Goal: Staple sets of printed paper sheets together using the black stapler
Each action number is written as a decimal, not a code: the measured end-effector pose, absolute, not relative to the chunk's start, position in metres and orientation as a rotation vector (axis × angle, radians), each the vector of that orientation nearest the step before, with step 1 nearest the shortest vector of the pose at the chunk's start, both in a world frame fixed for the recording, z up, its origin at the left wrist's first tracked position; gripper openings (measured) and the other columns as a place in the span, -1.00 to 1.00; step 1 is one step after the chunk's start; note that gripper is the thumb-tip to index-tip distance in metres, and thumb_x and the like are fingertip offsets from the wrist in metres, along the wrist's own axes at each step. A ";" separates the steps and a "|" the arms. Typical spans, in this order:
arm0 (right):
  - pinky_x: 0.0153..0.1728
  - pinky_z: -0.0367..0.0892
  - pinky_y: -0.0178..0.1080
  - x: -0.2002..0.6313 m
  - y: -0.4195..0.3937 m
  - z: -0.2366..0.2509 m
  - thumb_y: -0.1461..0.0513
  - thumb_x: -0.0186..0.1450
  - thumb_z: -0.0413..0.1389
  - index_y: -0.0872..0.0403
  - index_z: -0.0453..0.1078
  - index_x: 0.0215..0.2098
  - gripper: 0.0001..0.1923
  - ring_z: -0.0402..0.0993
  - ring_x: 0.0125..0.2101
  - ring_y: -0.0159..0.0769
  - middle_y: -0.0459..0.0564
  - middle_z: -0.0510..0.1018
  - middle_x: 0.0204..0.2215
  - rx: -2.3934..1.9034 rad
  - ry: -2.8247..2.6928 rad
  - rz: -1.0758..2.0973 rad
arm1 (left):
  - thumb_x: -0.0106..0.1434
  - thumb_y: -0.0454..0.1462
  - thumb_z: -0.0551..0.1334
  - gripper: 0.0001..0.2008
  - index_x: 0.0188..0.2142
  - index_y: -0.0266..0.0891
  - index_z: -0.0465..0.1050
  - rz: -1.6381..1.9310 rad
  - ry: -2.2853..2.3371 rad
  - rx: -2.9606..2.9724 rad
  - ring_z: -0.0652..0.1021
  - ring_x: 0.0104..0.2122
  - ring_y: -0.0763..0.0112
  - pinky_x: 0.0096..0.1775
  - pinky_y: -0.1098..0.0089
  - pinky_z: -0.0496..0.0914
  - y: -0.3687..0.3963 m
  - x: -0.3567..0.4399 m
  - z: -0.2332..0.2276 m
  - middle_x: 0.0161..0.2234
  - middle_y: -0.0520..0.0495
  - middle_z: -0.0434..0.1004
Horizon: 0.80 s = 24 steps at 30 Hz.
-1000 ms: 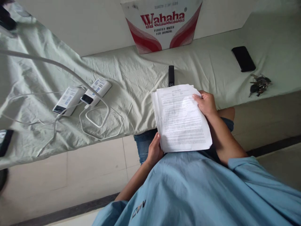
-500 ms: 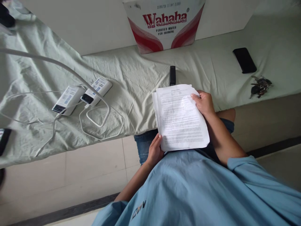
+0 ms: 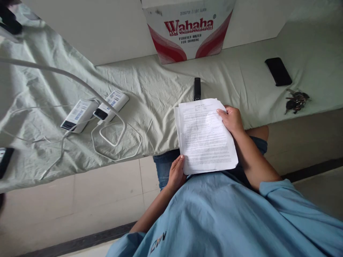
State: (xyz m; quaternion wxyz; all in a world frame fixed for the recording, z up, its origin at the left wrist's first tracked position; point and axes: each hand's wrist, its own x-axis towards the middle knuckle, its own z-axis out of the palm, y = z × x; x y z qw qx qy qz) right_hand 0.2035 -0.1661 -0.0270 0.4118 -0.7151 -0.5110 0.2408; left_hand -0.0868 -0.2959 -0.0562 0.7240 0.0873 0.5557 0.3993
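Head view: both hands pinch a stack of papers (image 3: 206, 137), left hand (image 3: 176, 175) at its near corner, right hand (image 3: 232, 119) on its far edge. Just beyond lies a black stapler (image 3: 197, 89); 2 power banks (image 3: 93, 111) with cables lie well left of the hands, a phone (image 3: 278, 71) and keys (image 3: 296, 100) right.

On the wrinkled green sheet (image 3: 160, 92): a red-and-white Wahaha box (image 3: 189, 30) at the back, a small black stapler (image 3: 197, 88) in front of it, two white power banks (image 3: 95, 110) with looping white cables (image 3: 115, 137) to the left, a black phone (image 3: 278, 71) and a bunch of keys (image 3: 296, 100) to the right.
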 end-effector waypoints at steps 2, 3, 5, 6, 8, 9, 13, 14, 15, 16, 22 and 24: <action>-0.49 0.08 -0.25 0.203 -0.166 -0.028 -0.05 0.23 0.17 0.03 0.37 -0.51 -0.64 0.20 -0.53 -0.34 -0.15 0.34 -0.63 -1.799 -1.286 0.607 | -0.10 0.06 0.62 -0.50 -0.31 -0.21 0.65 0.879 1.222 0.205 0.49 -0.50 0.39 -0.42 0.40 0.39 -0.295 -0.086 -0.054 -0.47 0.04 0.59; -0.49 0.08 -0.25 0.203 -0.165 -0.028 -0.05 0.23 0.17 0.03 0.38 -0.51 -0.65 0.20 -0.53 -0.34 -0.15 0.33 -0.63 -1.797 -1.284 0.608 | -0.10 0.07 0.62 -0.49 -0.31 -0.21 0.64 0.879 1.222 0.209 0.49 -0.49 0.39 -0.41 0.40 0.40 -0.295 -0.086 -0.053 -0.47 0.04 0.60; -0.49 0.07 -0.25 0.203 -0.165 -0.028 -0.04 0.23 0.17 0.03 0.37 -0.51 -0.65 0.19 -0.54 -0.34 -0.15 0.33 -0.64 -1.794 -1.282 0.605 | -0.13 0.08 0.63 -0.48 -0.32 -0.21 0.64 0.885 1.228 0.210 0.48 -0.50 0.40 -0.43 0.41 0.38 -0.294 -0.085 -0.052 -0.47 0.04 0.60; -0.49 0.07 -0.24 0.203 -0.165 -0.029 -0.04 0.23 0.17 0.03 0.36 -0.51 -0.65 0.18 -0.54 -0.35 -0.16 0.32 -0.64 -1.793 -1.282 0.600 | -0.14 0.08 0.63 -0.47 -0.33 -0.22 0.64 0.886 1.232 0.208 0.46 -0.52 0.42 -0.45 0.41 0.36 -0.294 -0.085 -0.052 -0.48 0.04 0.59; -0.49 0.06 -0.24 0.203 -0.165 -0.028 -0.04 0.23 0.17 0.02 0.35 -0.52 -0.65 0.17 -0.54 -0.35 -0.16 0.32 -0.64 -1.791 -1.288 0.593 | -0.14 0.09 0.63 -0.46 -0.33 -0.22 0.64 0.878 1.227 0.211 0.43 -0.55 0.44 -0.48 0.42 0.33 -0.295 -0.084 -0.052 -0.50 0.05 0.57; -0.50 0.05 -0.24 0.203 -0.164 -0.028 -0.04 0.23 0.17 0.02 0.34 -0.52 -0.65 0.17 -0.54 -0.35 -0.16 0.32 -0.64 -1.791 -1.290 0.592 | -0.13 0.10 0.62 -0.46 -0.32 -0.23 0.63 0.871 1.221 0.216 0.42 -0.57 0.44 -0.49 0.42 0.32 -0.295 -0.084 -0.052 -0.51 0.06 0.56; -0.48 0.06 -0.24 0.202 -0.164 -0.028 -0.03 0.24 0.17 0.01 0.32 -0.52 -0.66 0.18 -0.54 -0.34 -0.16 0.31 -0.64 -1.797 -1.300 0.596 | -0.08 0.10 0.61 -0.47 -0.30 -0.23 0.64 0.872 1.201 0.239 0.49 -0.52 0.38 -0.42 0.38 0.40 -0.295 -0.084 -0.051 -0.49 0.03 0.57; -0.48 0.06 -0.23 0.202 -0.164 -0.028 -0.03 0.25 0.17 0.01 0.32 -0.52 -0.66 0.18 -0.54 -0.33 -0.16 0.31 -0.64 -1.800 -1.303 0.583 | -0.08 0.09 0.61 -0.47 -0.29 -0.22 0.64 0.877 1.199 0.236 0.52 -0.49 0.34 -0.39 0.36 0.43 -0.295 -0.084 -0.050 -0.48 0.01 0.58; -0.47 0.07 -0.23 0.201 -0.165 -0.028 -0.02 0.25 0.17 0.01 0.33 -0.52 -0.67 0.18 -0.54 -0.33 -0.15 0.32 -0.64 -1.805 -1.304 0.561 | -0.09 0.09 0.61 -0.47 -0.28 -0.22 0.64 0.879 1.196 0.230 0.55 -0.45 0.29 -0.35 0.33 0.47 -0.294 -0.084 -0.050 -0.47 0.00 0.59; -0.46 0.09 -0.22 0.201 -0.165 -0.028 -0.01 0.26 0.17 0.01 0.34 -0.50 -0.68 0.19 -0.54 -0.32 -0.15 0.34 -0.63 -1.809 -1.302 0.529 | -0.09 0.08 0.62 -0.47 -0.28 -0.22 0.65 0.881 1.195 0.223 0.58 -0.41 0.25 -0.32 0.31 0.49 -0.294 -0.084 -0.050 -0.46 -0.01 0.60; -0.31 0.29 -0.19 0.200 -0.167 -0.023 0.04 0.31 0.16 0.01 0.50 -0.33 -0.77 0.45 -0.41 -0.21 -0.02 0.61 -0.40 -1.772 -1.278 0.346 | 0.01 0.00 0.58 -0.56 -0.23 -0.20 0.64 0.914 1.208 0.178 0.60 -0.39 0.23 -0.22 0.22 0.54 -0.294 -0.084 -0.054 -0.37 -0.05 0.65; -0.31 0.29 -0.19 0.200 -0.169 -0.019 0.03 0.33 0.16 0.01 0.53 -0.31 -0.76 0.45 -0.42 -0.22 -0.03 0.60 -0.43 -1.758 -1.291 0.344 | 0.05 -0.02 0.56 -0.60 -0.22 -0.19 0.63 0.925 1.195 0.188 0.58 -0.42 0.27 -0.23 0.24 0.53 -0.295 -0.085 -0.055 -0.35 -0.05 0.65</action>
